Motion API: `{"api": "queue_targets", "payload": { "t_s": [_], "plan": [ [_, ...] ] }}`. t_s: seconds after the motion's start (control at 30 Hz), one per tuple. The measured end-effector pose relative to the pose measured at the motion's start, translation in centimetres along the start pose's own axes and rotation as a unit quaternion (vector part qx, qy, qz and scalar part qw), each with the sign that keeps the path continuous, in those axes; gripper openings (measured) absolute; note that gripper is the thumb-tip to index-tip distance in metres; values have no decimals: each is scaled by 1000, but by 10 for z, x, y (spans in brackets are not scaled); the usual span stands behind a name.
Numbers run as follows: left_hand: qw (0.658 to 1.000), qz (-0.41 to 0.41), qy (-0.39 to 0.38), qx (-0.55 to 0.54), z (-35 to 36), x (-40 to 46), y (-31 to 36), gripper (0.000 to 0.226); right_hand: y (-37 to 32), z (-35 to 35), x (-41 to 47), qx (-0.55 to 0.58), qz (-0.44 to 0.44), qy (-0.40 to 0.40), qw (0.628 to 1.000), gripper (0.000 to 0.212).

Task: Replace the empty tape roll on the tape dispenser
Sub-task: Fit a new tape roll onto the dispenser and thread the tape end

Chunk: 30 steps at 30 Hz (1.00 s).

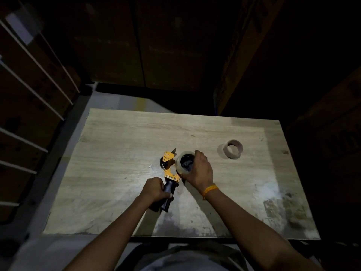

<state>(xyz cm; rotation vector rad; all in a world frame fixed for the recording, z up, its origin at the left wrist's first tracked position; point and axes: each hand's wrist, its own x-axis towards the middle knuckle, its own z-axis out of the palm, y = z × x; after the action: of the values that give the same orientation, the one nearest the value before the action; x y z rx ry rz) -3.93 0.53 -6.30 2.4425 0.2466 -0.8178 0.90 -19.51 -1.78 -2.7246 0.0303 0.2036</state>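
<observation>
A yellow and black tape dispenser lies near the middle of the wooden table. My left hand grips its black handle. My right hand wraps around a clear tape roll that sits on the dispenser's dark hub, fingers over the roll's right and top side. The empty cardboard tape core stands on the table to the right, apart from both hands.
Tall cardboard boxes stand in the dark behind the table and to the right. Strapped boxes or shelving fill the left side. The table's near edge is close to my body.
</observation>
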Motion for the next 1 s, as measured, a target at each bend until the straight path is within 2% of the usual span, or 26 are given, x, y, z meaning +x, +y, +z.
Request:
{"api": "queue_targets", "payload": {
  "t_s": [0.13,0.23,0.33,0.43,0.5,0.57,0.8,0.93,1.0],
  "plan": [
    [1000,3,0,10,1,4,0,57,-3,-1,10,-30,-27,-21,999,96],
    [1000,9,-1,9,2,6,-1,54,0,1,9,-47,-46,-16,998,86],
    [1000,11,-2,-1,3,8,-4,57,5,5,3,-35,-117,16,992,55],
    [1000,15,-3,-1,4,10,-6,61,4,7,2,-64,-175,-40,982,28],
    [1000,18,-9,0,2,11,-6,61,-3,5,2,-86,-171,-96,977,27],
    [1000,19,-14,0,-1,10,-4,56,-12,3,2,-94,-167,-111,975,27],
    [1000,13,-25,2,2,16,-6,55,-26,22,6,-130,-134,-117,976,33],
    [1000,17,-21,11,1,19,-6,56,-31,18,13,-103,-126,-105,981,31],
    [1000,18,-22,8,0,19,-6,63,-25,15,15,-65,-128,-100,985,39]
  ]
}}
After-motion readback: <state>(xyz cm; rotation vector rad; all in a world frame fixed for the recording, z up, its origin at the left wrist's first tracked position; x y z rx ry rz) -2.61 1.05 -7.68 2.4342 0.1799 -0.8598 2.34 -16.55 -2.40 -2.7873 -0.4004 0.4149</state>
